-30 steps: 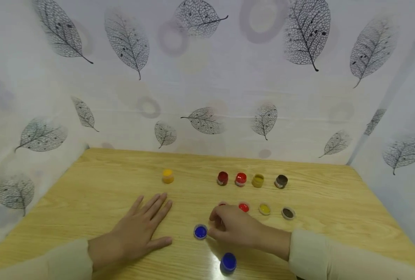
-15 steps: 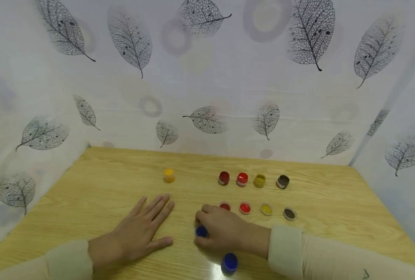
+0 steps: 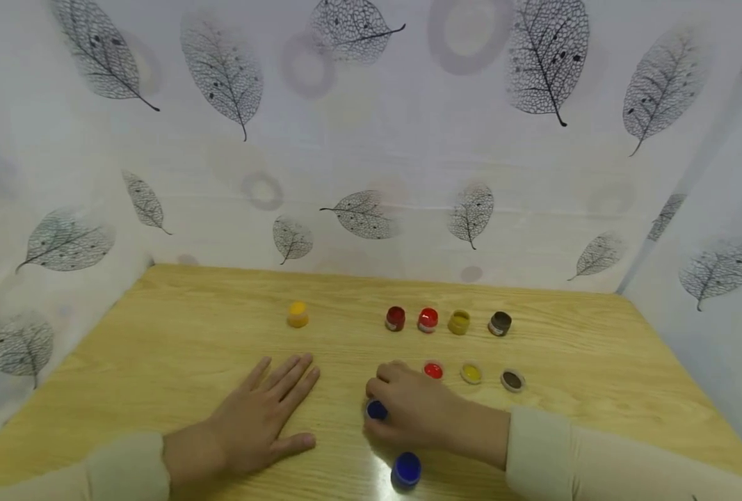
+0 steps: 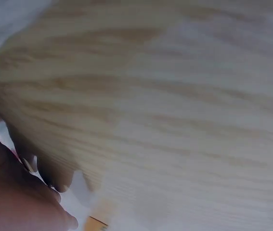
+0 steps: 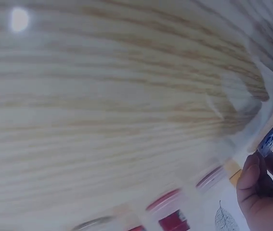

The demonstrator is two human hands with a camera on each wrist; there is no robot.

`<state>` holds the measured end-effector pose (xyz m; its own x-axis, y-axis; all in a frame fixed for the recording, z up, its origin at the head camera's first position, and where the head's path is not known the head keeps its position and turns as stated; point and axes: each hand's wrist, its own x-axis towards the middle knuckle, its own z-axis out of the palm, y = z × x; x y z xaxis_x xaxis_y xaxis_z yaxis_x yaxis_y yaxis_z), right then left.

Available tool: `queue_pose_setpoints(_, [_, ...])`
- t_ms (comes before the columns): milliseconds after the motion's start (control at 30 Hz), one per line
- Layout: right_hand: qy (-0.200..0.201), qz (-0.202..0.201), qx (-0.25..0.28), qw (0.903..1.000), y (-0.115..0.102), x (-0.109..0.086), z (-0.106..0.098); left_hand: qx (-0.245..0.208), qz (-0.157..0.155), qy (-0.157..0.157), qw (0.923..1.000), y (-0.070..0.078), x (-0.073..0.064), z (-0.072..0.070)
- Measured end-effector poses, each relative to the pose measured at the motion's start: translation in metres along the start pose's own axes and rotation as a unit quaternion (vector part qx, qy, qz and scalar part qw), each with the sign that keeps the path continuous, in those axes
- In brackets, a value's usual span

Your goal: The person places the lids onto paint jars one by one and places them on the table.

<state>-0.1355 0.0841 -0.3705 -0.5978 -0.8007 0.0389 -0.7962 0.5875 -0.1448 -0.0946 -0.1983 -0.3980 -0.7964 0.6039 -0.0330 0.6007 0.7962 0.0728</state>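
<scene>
In the head view my right hand (image 3: 411, 410) pinches the rim of a small round lid (image 3: 377, 410) with blue paint inside. The right wrist view catches this blue lid (image 5: 272, 138) edge-on between thumb and fingers. Just in front of that hand stands an uncapped blue paint jar (image 3: 406, 470). My left hand (image 3: 254, 421) rests flat on the table, its fingers straight and spread, holding nothing. An orange paint jar (image 3: 297, 314) stands beyond its fingertips.
A back row holds a dark red jar (image 3: 395, 319), red jar (image 3: 428, 320), yellow jar (image 3: 460, 322) and dark brown jar (image 3: 499, 323), all uncapped. Before them lie a red lid (image 3: 433, 369), yellow lid (image 3: 471, 373) and brown lid (image 3: 512, 380). Leaf-print cloth (image 3: 371, 139) surrounds the wooden table (image 3: 189, 313).
My right hand has reached left, taken hold of the blue lid, and shifted it slightly right. The hand now covers the dark red lid. My left hand has stayed nearly in place.
</scene>
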Motion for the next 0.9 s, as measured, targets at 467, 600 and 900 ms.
queue_pose_setpoints(467, [0.1, -0.146, -0.239, 0.9549, 0.035, -0.058, -0.004, 0.055, 0.141, 0.032, 0.9879, 0.047, 0.019, 0.013])
queue_pose_setpoints(600, [0.099, -0.156, -0.247, 0.9511, 0.042, -0.07, -0.002, 0.096, 0.171, 0.051, 0.9792, 0.059, 0.03, 0.016])
queue_pose_setpoints(900, [0.13, -0.203, -0.242, 0.9398, 0.052, -0.084, 0.001, 0.07, 0.202, 0.024, 0.9766, 0.075, 0.046, 0.019])
